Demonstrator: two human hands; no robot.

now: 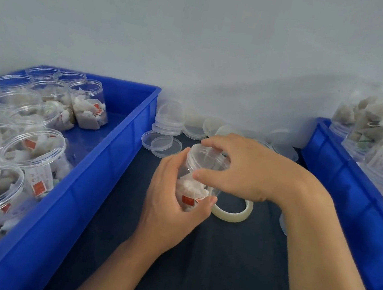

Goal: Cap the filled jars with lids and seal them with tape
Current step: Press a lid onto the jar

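A clear plastic jar (pixel 190 191) filled with tea bags is tilted above the dark table. My left hand (pixel 170 204) grips its body from the left. My right hand (pixel 239 168) curls its fingers and thumb round the clear lid (pixel 206 155) sitting on the jar's mouth. A roll of clear tape (pixel 232 211) lies flat on the table just behind and right of the jar, partly hidden by my right hand.
The blue crate (pixel 93 179) on the left holds several open filled jars (pixel 36 154). Another blue crate (pixel 354 197) on the right holds more jars (pixel 375 130). Loose clear lids (pixel 162 144) lie scattered along the wall. A dark mat (pixel 202 273) covers the table between the crates.
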